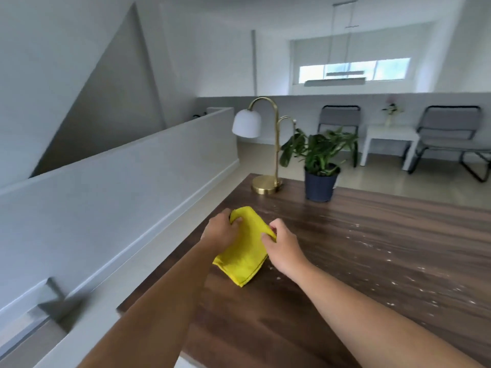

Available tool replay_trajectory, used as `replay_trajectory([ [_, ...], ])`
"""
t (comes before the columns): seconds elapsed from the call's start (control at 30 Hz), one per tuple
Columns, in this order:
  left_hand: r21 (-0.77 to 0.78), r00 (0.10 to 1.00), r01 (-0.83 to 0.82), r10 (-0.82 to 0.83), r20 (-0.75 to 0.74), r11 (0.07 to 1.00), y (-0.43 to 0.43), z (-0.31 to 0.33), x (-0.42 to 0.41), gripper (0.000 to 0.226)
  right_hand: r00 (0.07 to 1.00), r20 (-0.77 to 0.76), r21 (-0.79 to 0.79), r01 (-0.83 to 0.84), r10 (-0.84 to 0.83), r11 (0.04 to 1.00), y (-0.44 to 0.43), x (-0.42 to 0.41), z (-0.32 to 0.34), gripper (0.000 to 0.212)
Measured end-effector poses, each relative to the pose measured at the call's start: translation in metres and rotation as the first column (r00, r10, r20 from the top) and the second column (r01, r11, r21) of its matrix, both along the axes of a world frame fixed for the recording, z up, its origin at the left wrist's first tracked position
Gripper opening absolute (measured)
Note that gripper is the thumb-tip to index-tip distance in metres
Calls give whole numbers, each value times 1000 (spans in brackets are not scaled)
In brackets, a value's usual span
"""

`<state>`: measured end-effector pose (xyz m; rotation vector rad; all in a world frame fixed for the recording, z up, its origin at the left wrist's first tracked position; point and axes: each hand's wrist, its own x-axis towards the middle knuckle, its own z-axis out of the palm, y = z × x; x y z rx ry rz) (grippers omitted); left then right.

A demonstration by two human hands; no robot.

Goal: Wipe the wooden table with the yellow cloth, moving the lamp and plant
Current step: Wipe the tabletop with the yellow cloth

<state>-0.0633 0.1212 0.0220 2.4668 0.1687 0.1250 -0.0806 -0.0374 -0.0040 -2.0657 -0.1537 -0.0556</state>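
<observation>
Both hands, left hand [221, 229] and right hand [283, 245], pinch the soft folded yellow cloth [244, 251] on the crumb-dusted, perhaps laminate, wooden table [372, 261], near its left edge, before brass lamp [263, 144] and potted plant [318, 166].

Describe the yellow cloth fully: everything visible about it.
The yellow cloth is bright, soft-looking fabric with a stitched hem, apparently folded into a rough rectangle. It lies near the left edge of the wooden table, its far end bunched. The left hand grips its far left corner; the right hand pinches its right edge. Pale crumbs lie to its right.
</observation>
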Motion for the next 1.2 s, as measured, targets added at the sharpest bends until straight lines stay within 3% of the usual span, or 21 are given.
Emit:
replay_trajectory([
  [0.13,-116,986,159,-164,-34,980,-63,10,38,34,966,-61,190,258,-251,947,-68,20,15,10],
  [0.3,-163,928,319,-343,-149,934,-150,1,64,55,868,-27,112,495,-495,862,-155,31,13,10],
  [0.43,-126,890,403,-421,-176,906,-194,-17,79,50,809,-75,-54,580,-583,813,-204,38,6,23],
  [0.5,-24,885,437,-435,-166,899,-200,-28,89,42,757,-95,-263,607,-646,750,-216,40,0,42],
  [0.57,75,890,447,-435,-137,891,-193,-37,99,42,758,-19,-548,537,-652,641,-215,40,-7,56],
  [0.63,159,899,437,-425,-104,885,-180,-45,111,46,844,57,-677,425,-533,601,-201,43,-20,61],
  [0.73,263,906,422,-411,-100,868,-153,-58,129,55,943,-34,-693,217,-332,687,-165,52,-43,69],
  [0.8,292,892,452,-431,-135,843,-138,-67,140,61,950,-96,-734,135,-298,666,-151,61,-54,73],
  [0.93,341,860,506,-494,-129,792,-124,-82,147,65,935,-94,-774,148,-342,616,-159,88,-59,77],
  [1.2,326,859,496,-509,-52,805,-121,-92,152,61,906,-127,-788,155,-403,596,-162,157,-56,86],
])
